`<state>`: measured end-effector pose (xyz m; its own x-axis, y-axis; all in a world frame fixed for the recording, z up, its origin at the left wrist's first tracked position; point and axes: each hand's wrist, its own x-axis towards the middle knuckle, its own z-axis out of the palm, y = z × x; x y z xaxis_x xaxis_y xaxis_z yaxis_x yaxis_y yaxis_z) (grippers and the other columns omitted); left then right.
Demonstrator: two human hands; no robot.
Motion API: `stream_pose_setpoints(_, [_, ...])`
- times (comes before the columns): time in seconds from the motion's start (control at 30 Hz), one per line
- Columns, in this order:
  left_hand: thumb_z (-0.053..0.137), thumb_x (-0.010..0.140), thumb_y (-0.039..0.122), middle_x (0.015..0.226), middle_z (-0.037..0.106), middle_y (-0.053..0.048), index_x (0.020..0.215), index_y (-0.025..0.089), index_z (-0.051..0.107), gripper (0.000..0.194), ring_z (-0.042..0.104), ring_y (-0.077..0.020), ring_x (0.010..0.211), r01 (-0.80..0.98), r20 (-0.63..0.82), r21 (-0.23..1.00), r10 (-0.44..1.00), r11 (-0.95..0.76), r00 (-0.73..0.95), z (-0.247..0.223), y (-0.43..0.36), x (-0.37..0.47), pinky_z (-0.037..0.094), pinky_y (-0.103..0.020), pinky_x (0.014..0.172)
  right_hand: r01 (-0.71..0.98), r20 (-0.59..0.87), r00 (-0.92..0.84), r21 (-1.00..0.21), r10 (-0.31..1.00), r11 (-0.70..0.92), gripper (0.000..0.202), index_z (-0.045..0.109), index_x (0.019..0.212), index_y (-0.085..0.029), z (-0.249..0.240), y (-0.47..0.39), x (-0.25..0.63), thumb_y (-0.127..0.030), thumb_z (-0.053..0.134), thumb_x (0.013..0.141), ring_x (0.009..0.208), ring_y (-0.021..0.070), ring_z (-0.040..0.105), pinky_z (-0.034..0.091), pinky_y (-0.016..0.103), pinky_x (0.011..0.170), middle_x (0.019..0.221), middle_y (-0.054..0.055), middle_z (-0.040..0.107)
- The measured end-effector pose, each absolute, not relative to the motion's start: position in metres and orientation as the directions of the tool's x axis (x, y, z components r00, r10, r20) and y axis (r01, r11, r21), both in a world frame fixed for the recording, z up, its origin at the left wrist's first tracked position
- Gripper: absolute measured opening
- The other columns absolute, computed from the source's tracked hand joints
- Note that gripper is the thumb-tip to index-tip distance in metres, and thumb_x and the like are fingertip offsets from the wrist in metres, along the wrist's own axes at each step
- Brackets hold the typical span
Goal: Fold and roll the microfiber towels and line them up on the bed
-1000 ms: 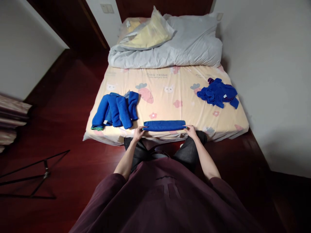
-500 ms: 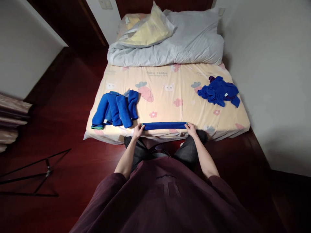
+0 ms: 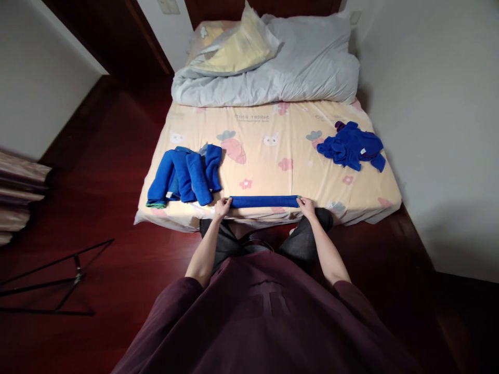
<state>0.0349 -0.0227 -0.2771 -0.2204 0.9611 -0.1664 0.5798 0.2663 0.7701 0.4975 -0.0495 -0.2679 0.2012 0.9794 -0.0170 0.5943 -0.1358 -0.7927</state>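
A blue towel (image 3: pixel 264 201), folded into a long narrow strip, lies crosswise along the near edge of the bed. My left hand (image 3: pixel 222 207) pinches its left end, and my right hand (image 3: pixel 306 206) pinches its right end. To the left of my left hand, several rolled or folded blue towels (image 3: pixel 183 175) rest side by side, one showing a green edge. Farther off on the right is a crumpled heap of blue cloths (image 3: pixel 353 147) with a small white tag and a dark purple bit at its top.
The bed sheet (image 3: pixel 257 161) is pale with carrot and flower prints. A grey-white quilt (image 3: pixel 307 62) and a yellow pillow (image 3: pixel 241 52) in clear wrapping sit at the far end. Black tripod legs (image 3: pixel 76 278) stand on the dark red floor at left. A wall (image 3: pixel 436 130) runs along the right.
The green edging along the strip's far side no longer shows, and the strip looks plain blue and slightly shorter. Both hands stay at its ends, barely shifted.
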Motion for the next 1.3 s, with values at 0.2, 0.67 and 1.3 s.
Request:
stream_pose_setpoints(0.2, [0.064, 0.091, 0.046, 0.09, 0.078, -0.016, 0.099, 0.015, 0.074, 0.034, 0.074, -0.0348, 0.098, 0.622, -0.212, 0.706, 0.939, 0.338, -0.27, -0.276, -0.02, 0.039, 0.056, -0.044, 0.093, 0.642, -0.056, 0.242, -0.739, 0.969, -0.203, 0.041, 0.068, 0.074, -0.024, -0.277, -0.046, 0.501, -0.061, 0.06, 0.089, 0.09, 0.0298, 0.072, 0.057, 0.038, 0.083, 0.079, 0.009, 0.076])
stream_pose_setpoints(0.67, [0.061, 0.095, 0.044, 0.17, 0.032, -0.014, 0.158, 0.021, 0.047, 0.069, 0.018, -0.0362, 0.162, 0.672, 0.118, 0.664, 0.933, -0.329, 0.339, -0.275, -0.042, 0.135, 0.014, -0.058, 0.131, 0.762, 0.127, -0.315, -0.557, 0.941, 0.331, 0.054, 0.049, 0.157, -0.024, -0.265, -0.055, 0.37, -0.04, 0.043, 0.106, 0.16, 0.0268, 0.026, 0.016, 0.052, 0.135, 0.169, 0.004, 0.039])
stream_pose_setpoints(1.3, [0.074, 0.09, 0.033, 0.102, 0.072, -0.011, 0.101, 0.016, 0.061, 0.024, 0.074, -0.0208, 0.099, -0.536, -0.543, 0.714, 0.84, 0.45, -0.019, -0.27, -0.094, 0.143, 0.058, -0.039, 0.103, 0.88, -0.275, -0.319, -0.441, 0.907, 0.176, 0.056, 0.068, 0.136, -0.022, -0.231, 0.007, 0.461, -0.019, 0.078, 0.082, 0.128, 0.0271, 0.066, 0.049, 0.038, 0.113, 0.139, 0.011, 0.069])
